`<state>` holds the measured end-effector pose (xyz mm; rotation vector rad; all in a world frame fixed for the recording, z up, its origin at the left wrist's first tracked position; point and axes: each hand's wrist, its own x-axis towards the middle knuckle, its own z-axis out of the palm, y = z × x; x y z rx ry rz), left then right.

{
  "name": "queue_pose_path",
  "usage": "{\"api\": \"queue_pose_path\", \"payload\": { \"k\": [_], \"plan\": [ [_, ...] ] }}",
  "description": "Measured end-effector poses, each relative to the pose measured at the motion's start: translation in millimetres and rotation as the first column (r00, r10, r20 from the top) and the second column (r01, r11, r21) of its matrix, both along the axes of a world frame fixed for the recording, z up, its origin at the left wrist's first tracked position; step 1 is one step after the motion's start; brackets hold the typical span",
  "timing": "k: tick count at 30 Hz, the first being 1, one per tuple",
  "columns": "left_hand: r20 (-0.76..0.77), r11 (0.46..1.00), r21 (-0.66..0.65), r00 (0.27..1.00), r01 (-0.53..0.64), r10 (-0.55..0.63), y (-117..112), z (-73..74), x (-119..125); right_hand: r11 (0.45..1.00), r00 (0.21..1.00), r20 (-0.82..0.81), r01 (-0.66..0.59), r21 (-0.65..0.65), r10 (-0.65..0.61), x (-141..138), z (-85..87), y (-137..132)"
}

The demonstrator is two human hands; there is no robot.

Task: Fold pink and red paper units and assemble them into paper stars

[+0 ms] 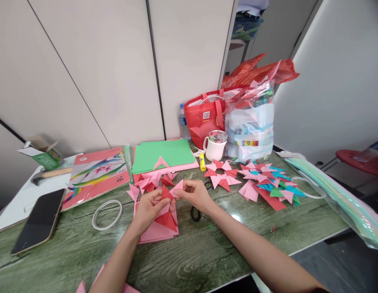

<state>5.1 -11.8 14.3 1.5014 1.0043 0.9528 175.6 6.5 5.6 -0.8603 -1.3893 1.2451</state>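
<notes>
Pink sheets [144, 237] lie on the table [189, 260] just below my hands, folded red paper [170, 221] on top. My left hand [152, 206] pinches a red folded piece [166, 193] between thumb and fingers; my right hand [196, 196] grips a pink folded piece [177, 188] at its right end. They meet; I cannot tell whether they are joined. I judge both light, crisp and easily crushed, best held flat near the folds. Beyond lie green sheets [164, 154].
</notes>
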Motion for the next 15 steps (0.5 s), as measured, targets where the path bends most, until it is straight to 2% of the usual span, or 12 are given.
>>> {"api": "queue_pose_path", "payload": {
  "k": [7, 15],
  "plan": [
    [0.077, 0.995, -0.058, 0.994, -0.078, 0.082, -1, -1.2, 6, 0.999, 0.998, -0.041, 0.049, -0.007, -0.049, -2, -0.8, -1],
    [-0.028, 0.998, -0.02, 0.998, -0.051, 0.05, 0, -0.5, 2, 0.999, 0.999, -0.039, 0.026, -0.026, -0.027, -3, -9.1, 1]
  ]
}}
